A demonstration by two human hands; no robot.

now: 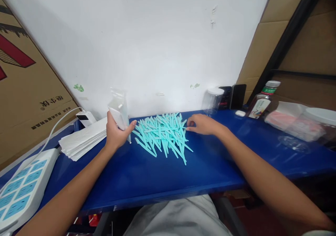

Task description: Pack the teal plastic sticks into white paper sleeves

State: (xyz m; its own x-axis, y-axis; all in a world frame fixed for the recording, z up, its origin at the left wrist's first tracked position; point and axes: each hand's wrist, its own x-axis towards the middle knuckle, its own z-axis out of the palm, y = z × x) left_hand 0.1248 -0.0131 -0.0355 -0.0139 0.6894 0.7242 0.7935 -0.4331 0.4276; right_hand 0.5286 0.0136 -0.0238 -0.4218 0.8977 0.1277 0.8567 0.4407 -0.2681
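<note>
Gripping a clear plastic bag (119,112) upright, left hand (117,134); right hand (202,124) rests open on turquoise sticks (162,134).

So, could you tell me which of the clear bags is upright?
The clear bag in the left hand; the others lie flat in a stack beside it.

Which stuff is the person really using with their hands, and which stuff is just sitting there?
In use: left hand holds a clear plastic bag upright; right hand rests at the teal sticks; stack of white bags beside the left hand.

Lying about: power strip, clear jar, phone, bottle, cardboard box.
</note>
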